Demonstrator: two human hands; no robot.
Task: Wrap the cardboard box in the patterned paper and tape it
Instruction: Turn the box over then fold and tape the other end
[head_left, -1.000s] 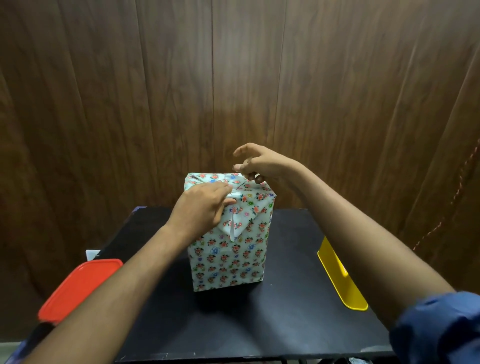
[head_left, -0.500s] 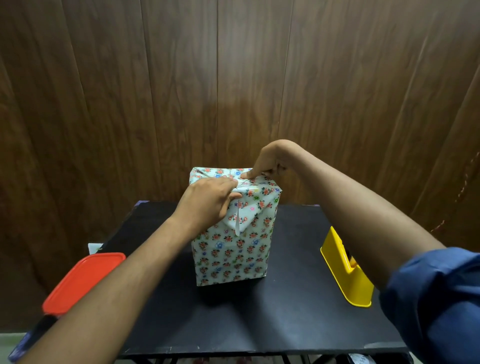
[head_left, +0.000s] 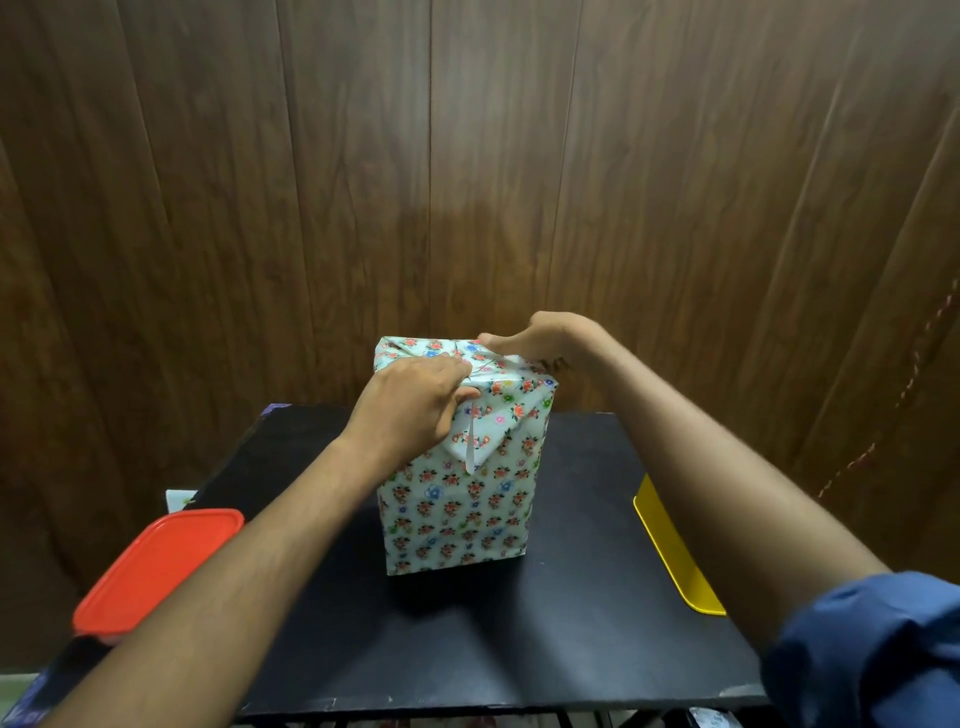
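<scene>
Box (head_left: 457, 499) upright, frame centre, on black table (head_left: 571, 623); I see left hand (head_left: 410, 405) pinching folded top flap to stop springback; right hand (head_left: 540, 343) fingers pressing top seam flat, likely seating tape.

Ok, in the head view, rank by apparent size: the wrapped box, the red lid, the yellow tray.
1. wrapped box, clearly the largest.
2. red lid.
3. yellow tray, partly hidden by the right arm, and the lid sits nearer the camera, so this last ranking is unsure.

Dark wood-grain wall panels (head_left: 467, 156) with vertical seams fill the background. A black bench (head_left: 571, 649) stands against them. Soft light brightens the panels' middle.
</scene>
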